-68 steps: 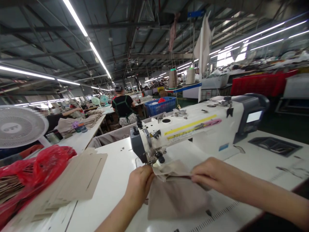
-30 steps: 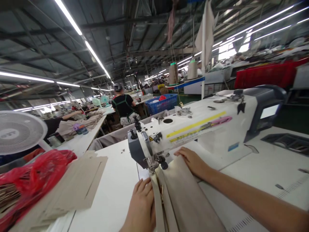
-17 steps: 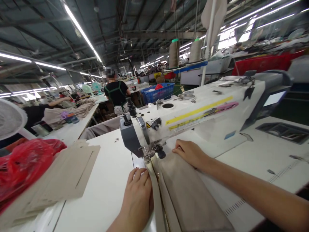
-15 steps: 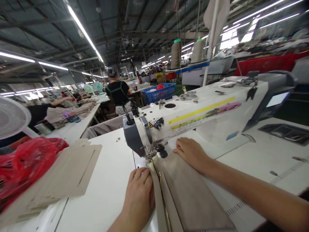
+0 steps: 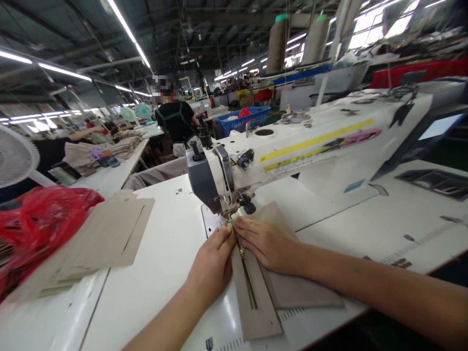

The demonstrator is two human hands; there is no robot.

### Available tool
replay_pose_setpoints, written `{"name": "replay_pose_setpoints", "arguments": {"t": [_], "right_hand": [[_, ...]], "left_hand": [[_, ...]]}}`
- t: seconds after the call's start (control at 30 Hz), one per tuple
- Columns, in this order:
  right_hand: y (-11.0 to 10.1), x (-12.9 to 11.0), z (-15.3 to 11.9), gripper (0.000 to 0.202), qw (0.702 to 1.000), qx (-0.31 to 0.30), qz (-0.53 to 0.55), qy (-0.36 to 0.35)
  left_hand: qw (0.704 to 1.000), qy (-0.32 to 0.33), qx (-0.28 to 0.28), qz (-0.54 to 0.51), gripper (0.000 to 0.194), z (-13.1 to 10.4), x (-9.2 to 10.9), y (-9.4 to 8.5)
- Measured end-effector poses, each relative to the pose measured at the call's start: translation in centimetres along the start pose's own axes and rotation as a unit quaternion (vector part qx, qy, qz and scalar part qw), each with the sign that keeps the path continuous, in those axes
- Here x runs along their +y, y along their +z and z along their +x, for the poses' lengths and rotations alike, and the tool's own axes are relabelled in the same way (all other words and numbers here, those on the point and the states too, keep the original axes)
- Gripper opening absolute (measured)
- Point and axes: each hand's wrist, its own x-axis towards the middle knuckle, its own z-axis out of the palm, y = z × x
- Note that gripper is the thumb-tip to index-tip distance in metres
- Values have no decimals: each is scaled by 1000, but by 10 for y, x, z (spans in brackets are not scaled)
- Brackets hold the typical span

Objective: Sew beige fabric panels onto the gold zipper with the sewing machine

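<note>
A: Orientation of zippered strip [image 5: 263,295]?
B: Flat on surface [image 5: 161,282]; long axis runs from the presser foot [image 5: 228,214] toward the wearer, near end angled slightly right. Zipper [image 5: 250,285] lies along that axis.
A: Position relative to each grip?
B: Far part between the hands, near end extending wearer-side of both. Right hand [image 5: 272,246]: open, flattened over the fabric, fingers toward the foot. Left hand [image 5: 215,263]: fingers together at left edge; cannot tell whether pinching.
</note>
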Motion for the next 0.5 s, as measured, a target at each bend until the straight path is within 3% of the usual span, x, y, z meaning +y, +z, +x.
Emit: {"name": "replay_pose_setpoints", "arguments": {"t": [0.27,0.5], "right_hand": [[2,3,0,38,1000,-10,4,-5],[3,13,7,34,999,10,31,-17]], "left_hand": [[999,-15,-20,-23,42,2,3,-4],[998,-33,0,-50,38,8,-2,-3]]}}
